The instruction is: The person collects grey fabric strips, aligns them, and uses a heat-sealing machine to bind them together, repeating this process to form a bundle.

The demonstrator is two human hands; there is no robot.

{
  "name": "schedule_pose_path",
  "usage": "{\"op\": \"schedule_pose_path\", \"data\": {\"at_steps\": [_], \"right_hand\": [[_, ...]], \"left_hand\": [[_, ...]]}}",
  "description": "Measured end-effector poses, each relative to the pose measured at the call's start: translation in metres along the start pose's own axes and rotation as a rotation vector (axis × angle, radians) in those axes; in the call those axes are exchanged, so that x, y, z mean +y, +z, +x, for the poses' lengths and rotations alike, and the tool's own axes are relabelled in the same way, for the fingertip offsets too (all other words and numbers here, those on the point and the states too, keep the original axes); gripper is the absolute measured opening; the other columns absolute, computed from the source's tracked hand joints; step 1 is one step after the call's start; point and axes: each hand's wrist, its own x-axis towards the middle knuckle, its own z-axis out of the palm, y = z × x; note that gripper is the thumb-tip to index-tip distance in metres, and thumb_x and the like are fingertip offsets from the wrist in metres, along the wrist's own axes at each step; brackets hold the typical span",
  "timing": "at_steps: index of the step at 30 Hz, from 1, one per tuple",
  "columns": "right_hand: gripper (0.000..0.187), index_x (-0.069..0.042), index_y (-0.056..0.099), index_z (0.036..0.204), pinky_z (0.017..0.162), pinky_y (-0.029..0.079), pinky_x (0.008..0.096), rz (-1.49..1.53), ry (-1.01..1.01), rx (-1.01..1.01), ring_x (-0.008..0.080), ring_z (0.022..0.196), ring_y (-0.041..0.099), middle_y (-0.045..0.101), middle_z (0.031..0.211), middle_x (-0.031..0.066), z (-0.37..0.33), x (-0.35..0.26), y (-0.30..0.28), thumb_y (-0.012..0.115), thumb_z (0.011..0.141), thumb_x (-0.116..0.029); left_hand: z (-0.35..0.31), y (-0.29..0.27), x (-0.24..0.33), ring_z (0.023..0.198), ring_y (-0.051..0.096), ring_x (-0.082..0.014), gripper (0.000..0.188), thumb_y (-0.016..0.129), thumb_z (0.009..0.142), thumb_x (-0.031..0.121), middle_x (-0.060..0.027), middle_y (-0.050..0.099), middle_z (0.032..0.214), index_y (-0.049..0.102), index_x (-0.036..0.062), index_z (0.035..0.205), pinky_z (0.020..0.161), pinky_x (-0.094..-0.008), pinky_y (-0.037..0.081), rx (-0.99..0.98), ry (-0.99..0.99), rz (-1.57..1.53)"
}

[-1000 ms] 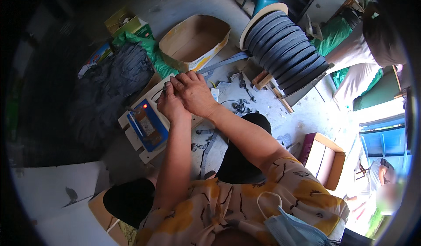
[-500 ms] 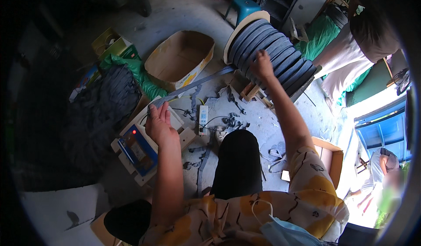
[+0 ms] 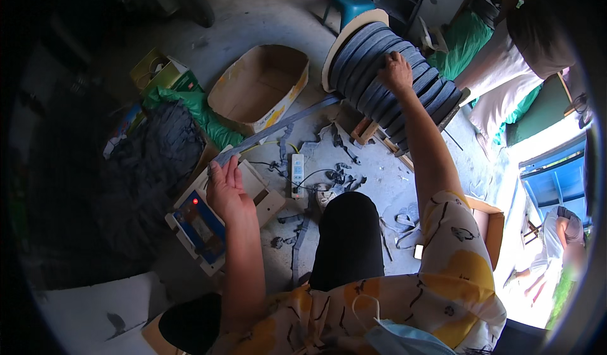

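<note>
A long grey fabric strip (image 3: 278, 124) runs slantwise from a big spool (image 3: 370, 61) wound with the same strip down to my left hand (image 3: 229, 190). The thumb and forefinger of that hand pinch the strip above a white machine (image 3: 269, 197) with a blue panel, palm partly turned up. On top of the windings rests my right hand (image 3: 397, 75), its fingers curled against the strip and their tips partly hidden. The spool has a pale round end plate (image 3: 327, 55) and lies sideways on a wooden stand (image 3: 365, 130).
A cardboard box (image 3: 259, 89) stands between the spool and a dark heap of strips (image 3: 161, 143) on green plastic. A power strip (image 3: 297, 175) and scraps (image 3: 344, 178) lie on the floor. Behind are a teal stool (image 3: 353, 6) and a person in light trousers (image 3: 493, 83).
My right hand has moved up and to the right over the windings. My left hand keeps its hold on the strip, nearly in place. The view has shifted slightly.
</note>
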Motion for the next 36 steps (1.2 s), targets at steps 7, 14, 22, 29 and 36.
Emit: {"op": "schedule_pose_path", "data": {"at_steps": [7, 14, 22, 29, 36], "right_hand": [[0.044, -0.008, 0.054, 0.123, 0.102, 0.032, 0.0400, -0.056, -0.041, 0.037, 0.0272, 0.122, 0.045, 0.048, 0.129, 0.0112, -0.002, -0.021, -0.006, 0.056, 0.081, -0.022], [0.047, -0.009, 0.052, 0.128, 0.103, 0.030, 0.0390, -0.044, -0.073, 0.048, 0.0253, 0.124, 0.043, 0.049, 0.130, 0.0097, 0.006, -0.021, 0.001, 0.052, 0.081, -0.016], [0.037, -0.005, 0.061, 0.111, 0.103, 0.029, 0.0425, -0.135, -0.256, 0.010, 0.0230, 0.117, 0.045, 0.055, 0.111, 0.0097, -0.052, -0.073, 0.031, 0.056, 0.077, -0.020], [0.025, -0.007, 0.067, 0.094, 0.098, 0.036, 0.0390, -0.027, -0.406, 0.043, 0.0280, 0.116, 0.047, 0.057, 0.109, 0.0103, -0.074, -0.064, 0.091, 0.052, 0.078, -0.018], [0.039, -0.011, 0.058, 0.119, 0.093, 0.046, 0.0415, 0.066, -0.068, 0.195, 0.0316, 0.113, 0.052, 0.051, 0.126, 0.0103, 0.033, 0.013, 0.005, 0.050, 0.081, -0.006]], "left_hand": [[0.003, -0.001, 0.000, 0.105, 0.061, -0.0194, 0.044, 0.057, 0.093, 0.032, -0.0137, 0.062, 0.112, 0.050, -0.0028, 0.119, 0.090, -0.0270, 0.045, -0.002, 0.004, 0.016], [0.009, -0.003, -0.002, 0.103, 0.061, -0.0186, 0.048, 0.059, 0.092, 0.033, -0.0132, 0.062, 0.111, 0.046, -0.0026, 0.122, 0.092, -0.0277, 0.043, -0.011, 0.029, 0.009], [0.003, 0.004, 0.001, 0.102, 0.061, -0.0185, 0.045, 0.060, 0.091, 0.032, -0.0136, 0.062, 0.110, 0.048, -0.0021, 0.119, 0.090, -0.0273, 0.043, 0.006, 0.048, -0.003], [-0.002, 0.015, -0.002, 0.096, 0.064, -0.0178, 0.041, 0.060, 0.091, 0.032, -0.0120, 0.064, 0.103, 0.051, -0.0007, 0.114, 0.086, -0.0268, 0.045, -0.014, 0.042, 0.013], [-0.003, 0.017, -0.004, 0.096, 0.063, -0.0178, 0.039, 0.062, 0.090, 0.030, -0.0122, 0.064, 0.102, 0.051, -0.0007, 0.112, 0.086, -0.0272, 0.045, -0.003, 0.039, -0.006]]}}
